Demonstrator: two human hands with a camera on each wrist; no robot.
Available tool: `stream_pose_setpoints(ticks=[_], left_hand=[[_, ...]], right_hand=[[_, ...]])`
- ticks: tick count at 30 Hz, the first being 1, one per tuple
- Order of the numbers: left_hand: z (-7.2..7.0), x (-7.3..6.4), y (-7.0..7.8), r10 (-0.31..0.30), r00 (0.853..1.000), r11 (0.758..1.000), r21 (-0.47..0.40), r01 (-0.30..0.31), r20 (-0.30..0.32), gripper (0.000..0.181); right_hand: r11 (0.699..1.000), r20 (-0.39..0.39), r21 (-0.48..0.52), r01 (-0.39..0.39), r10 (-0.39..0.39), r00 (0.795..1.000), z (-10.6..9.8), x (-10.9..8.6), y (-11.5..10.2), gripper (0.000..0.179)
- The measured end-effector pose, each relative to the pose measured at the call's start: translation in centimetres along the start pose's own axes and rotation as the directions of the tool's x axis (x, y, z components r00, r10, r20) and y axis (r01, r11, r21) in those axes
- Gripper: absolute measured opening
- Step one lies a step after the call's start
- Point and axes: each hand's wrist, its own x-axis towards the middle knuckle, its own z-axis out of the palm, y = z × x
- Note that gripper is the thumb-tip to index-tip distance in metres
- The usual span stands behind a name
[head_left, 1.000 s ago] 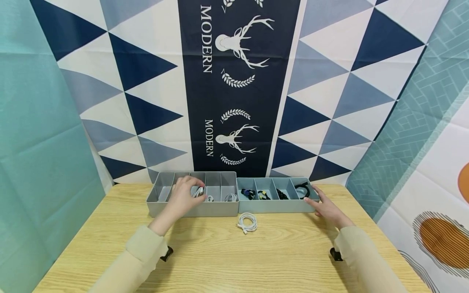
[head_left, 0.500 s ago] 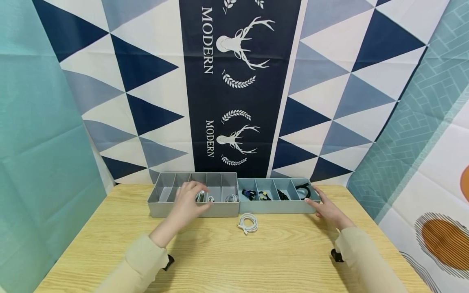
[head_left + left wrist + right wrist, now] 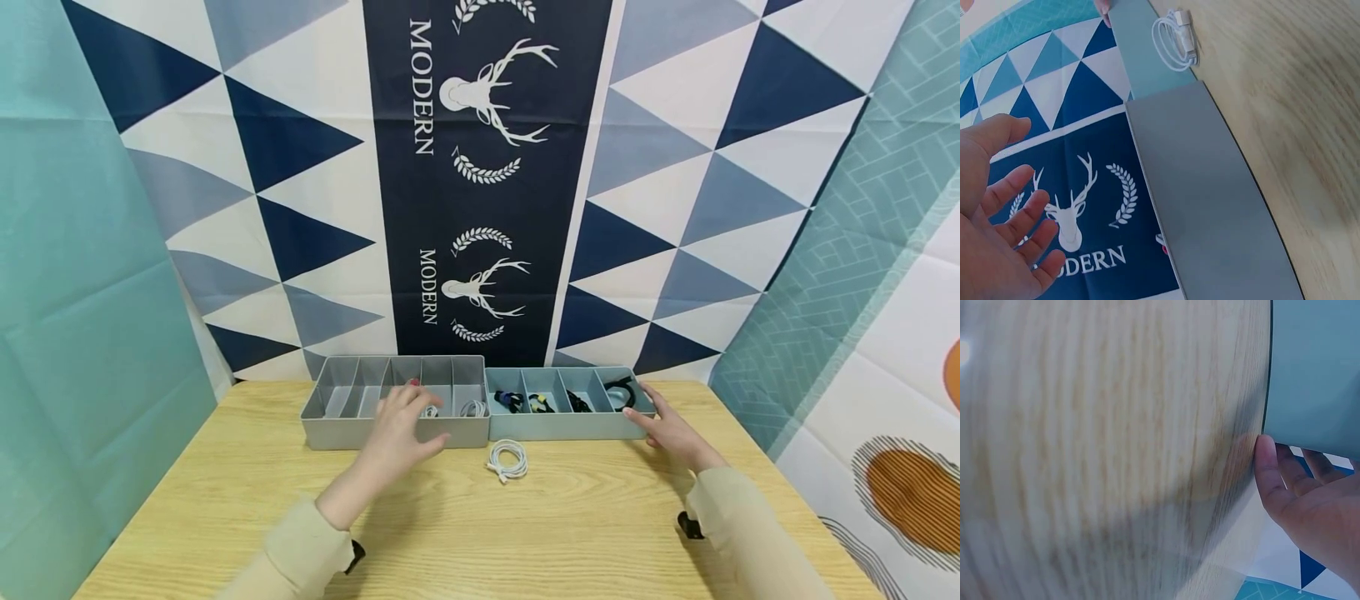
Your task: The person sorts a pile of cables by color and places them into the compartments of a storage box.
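Note:
My left hand [image 3: 397,442] hovers over the front wall of the grey divided box [image 3: 337,433], fingers spread and holding nothing. Two coiled white cables, one small [image 3: 430,412] and one larger [image 3: 473,407], lie in its right compartments. My left hand hides part of the middle compartment; a small red and white bit [image 3: 1164,245] shows at the rim in the left wrist view. My right hand [image 3: 671,429] touches the right end of the blue divided box [image 3: 566,427], thumb at its front corner. On the table before the boxes lies a coiled white cable [image 3: 507,461].
Inside the blue box are a dark blue cable bundle [image 3: 509,400], a black and yellow one [image 3: 540,403], a black one [image 3: 577,402] and a thick black loop [image 3: 626,392]. Both boxes stand side by side on the wooden table [image 3: 525,542], near the patterned cloth backdrop [image 3: 480,183].
My left hand has let go of a white cable bundle in the grey box's middle compartment, then spread its fingers and moved right and nearer. The right hand stays at the blue box.

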Motion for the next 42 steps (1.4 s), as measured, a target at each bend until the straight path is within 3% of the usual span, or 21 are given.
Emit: stream_pose_setpoints(ticks=[10,16,31,39,42], left_hand=[[1.6,-0.4,1.0,0.087,0.996,0.996,-0.010,-0.086,0.010,0.042],[2.7,-0.7,1.1,0.055,0.996,0.998,-0.042,-0.053,0.066,0.045],[5.2,-0.8,1.3,0.028,0.989,1.000,-0.017,-0.026,0.146,0.049],[6.4,-0.6,0.8,0.045,0.978,0.999,0.012,-0.048,0.204,0.048],[6.7,-0.4,0.3,0.076,0.969,0.996,0.026,-0.084,0.236,0.048]], right_hand=[[1.000,-0.003,-0.001,0.006,-0.006,1.000,0.0,0.1,-0.1,0.091],[1.000,-0.006,-0.011,0.002,-0.002,1.000,0.1,0.0,0.0,0.091],[1.000,-0.004,-0.023,-0.004,0.004,1.000,0.1,-0.1,-0.2,0.091],[0.999,-0.007,-0.034,-0.006,0.006,1.000,-0.1,0.0,-0.2,0.091],[1.000,-0.005,-0.029,-0.002,0.002,1.000,-0.1,0.1,-0.2,0.091]])
